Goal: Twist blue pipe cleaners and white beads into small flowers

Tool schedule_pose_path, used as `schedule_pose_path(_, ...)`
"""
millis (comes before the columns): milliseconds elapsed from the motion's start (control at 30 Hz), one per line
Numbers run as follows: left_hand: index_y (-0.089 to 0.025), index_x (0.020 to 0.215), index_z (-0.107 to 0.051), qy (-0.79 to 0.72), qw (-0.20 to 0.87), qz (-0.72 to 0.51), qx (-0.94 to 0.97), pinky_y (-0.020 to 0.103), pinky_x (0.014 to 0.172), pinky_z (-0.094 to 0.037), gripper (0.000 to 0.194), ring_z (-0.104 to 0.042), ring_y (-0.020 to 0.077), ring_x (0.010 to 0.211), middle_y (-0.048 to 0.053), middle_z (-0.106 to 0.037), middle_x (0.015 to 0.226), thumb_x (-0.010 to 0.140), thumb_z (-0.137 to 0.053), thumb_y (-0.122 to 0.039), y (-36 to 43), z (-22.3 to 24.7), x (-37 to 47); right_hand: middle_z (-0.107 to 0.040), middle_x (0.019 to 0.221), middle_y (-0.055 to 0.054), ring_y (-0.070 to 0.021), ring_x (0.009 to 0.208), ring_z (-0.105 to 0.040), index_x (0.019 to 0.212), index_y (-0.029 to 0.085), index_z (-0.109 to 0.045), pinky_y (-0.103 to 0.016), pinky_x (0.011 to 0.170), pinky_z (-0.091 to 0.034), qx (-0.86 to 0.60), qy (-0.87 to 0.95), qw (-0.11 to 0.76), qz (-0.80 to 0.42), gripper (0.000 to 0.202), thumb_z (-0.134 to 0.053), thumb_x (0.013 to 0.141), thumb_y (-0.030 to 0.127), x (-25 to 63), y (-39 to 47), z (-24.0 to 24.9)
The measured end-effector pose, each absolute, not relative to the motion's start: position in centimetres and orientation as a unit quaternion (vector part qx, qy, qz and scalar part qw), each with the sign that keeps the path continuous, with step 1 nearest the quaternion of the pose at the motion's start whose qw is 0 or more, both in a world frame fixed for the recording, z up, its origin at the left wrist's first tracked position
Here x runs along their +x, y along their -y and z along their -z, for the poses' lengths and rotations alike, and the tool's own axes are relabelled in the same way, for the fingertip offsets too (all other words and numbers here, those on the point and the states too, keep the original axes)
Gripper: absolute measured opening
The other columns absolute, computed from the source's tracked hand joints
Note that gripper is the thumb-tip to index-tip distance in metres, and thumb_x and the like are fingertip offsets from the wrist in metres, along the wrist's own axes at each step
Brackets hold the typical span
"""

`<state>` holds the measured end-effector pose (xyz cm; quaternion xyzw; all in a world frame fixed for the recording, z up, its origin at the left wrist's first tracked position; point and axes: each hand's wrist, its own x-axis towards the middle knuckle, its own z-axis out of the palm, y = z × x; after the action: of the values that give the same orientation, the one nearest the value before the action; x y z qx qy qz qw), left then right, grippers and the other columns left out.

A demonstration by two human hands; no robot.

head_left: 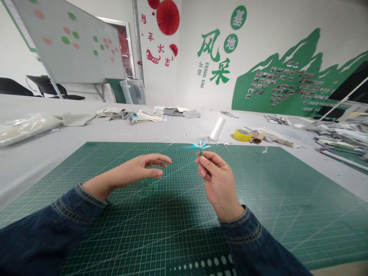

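Observation:
Between the thumb and fingers of my right hand [217, 178] is the green stem of a small blue and white beaded flower [200, 145], held upright above the mat. My left hand [143, 167] hovers to the left of it, fingers apart and curved, holding nothing. Under my left hand, a tangle of thin green wire or thread [148, 189] lies on the green gridded cutting mat [267, 184]. The flower touches only my right hand.
Behind the mat stand a white thread cone [218, 128], a yellow tape roll [242, 134] and a brown roll [258, 138]. Fabric scraps [149, 114] lie along the back. A plastic-wrapped bundle [28, 128] is at left, with piled cloth [342, 136] at right.

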<state>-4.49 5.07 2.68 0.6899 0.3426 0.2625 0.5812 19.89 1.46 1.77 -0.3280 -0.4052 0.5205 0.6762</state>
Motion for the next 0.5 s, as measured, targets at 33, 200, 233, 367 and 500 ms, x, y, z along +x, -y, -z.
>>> schedule_pose_path(33, -0.028, 0.115, -0.067, -0.351, 0.577, -0.258, 0.691, 0.044, 0.090, -0.056, 0.032, -0.052, 0.0304, 0.127, 0.009, -0.056, 0.137, 0.083, -0.068, -0.033, -5.1, -3.0, -5.1, -0.065, 0.076, -0.001, -0.0074, 0.054, -0.040, 0.083, 0.020, -0.071, -0.024, 0.048, -0.026, -0.318, 0.409, 0.672, -0.529, 0.007, -0.071, 0.076, 0.020, 20.0, -1.4, -1.9)
schedule_pose_path(200, -0.025, 0.112, -0.067, -0.341, 0.612, -0.301, 0.648, 0.035, 0.068, -0.060, 0.028, -0.065, 0.0275, 0.104, 0.011, -0.066, 0.116, 0.086, -0.064, -0.033, -4.8, -3.7, -7.3, -0.067, 0.082, -0.001, -0.0083, 0.054, -0.040, 0.079, 0.022, -0.070, -0.025, 0.048, -0.026, -0.284, 0.419, 0.635, -0.583, 0.007, -0.073, 0.073, 0.020, 19.9, -0.8, -2.8)
schedule_pose_path(233, -0.025, 0.111, -0.067, -0.339, 0.607, -0.278, 0.663, 0.036, 0.073, -0.060, 0.028, -0.065, 0.0267, 0.103, 0.011, -0.068, 0.112, 0.085, -0.065, -0.033, -4.7, -3.7, -7.5, -0.067, 0.081, -0.001, -0.0082, 0.054, -0.039, 0.078, 0.022, -0.070, -0.025, 0.048, -0.027, -0.284, 0.416, 0.630, -0.591, 0.007, -0.073, 0.072, 0.020, 19.8, -0.6, -3.0)
schedule_pose_path(367, -0.027, 0.105, -0.070, -0.405, 0.440, -0.159, 0.786, 0.036, 0.085, -0.052, 0.026, -0.066, 0.0236, 0.098, 0.005, -0.071, 0.104, 0.082, -0.065, -0.037, -4.7, -3.5, -7.6, -0.065, 0.079, -0.001, -0.0070, 0.052, -0.036, 0.077, 0.022, -0.071, -0.024, 0.047, -0.026, -0.295, 0.404, 0.616, -0.609, 0.007, -0.074, 0.071, 0.021, 20.4, 0.5, -3.9)
schedule_pose_path(500, -0.023, 0.090, -0.074, -0.515, 0.209, -0.181, 0.812, 0.032, 0.077, -0.045, 0.023, -0.063, 0.0226, 0.087, 0.005, -0.070, 0.092, 0.080, -0.062, -0.041, -5.7, -2.1, -7.0, -0.064, 0.077, -0.001, -0.0060, 0.050, -0.034, 0.076, 0.022, -0.072, -0.023, 0.046, -0.023, -0.309, 0.405, 0.595, -0.622, 0.007, -0.075, 0.070, 0.021, 21.2, 2.2, -4.8)
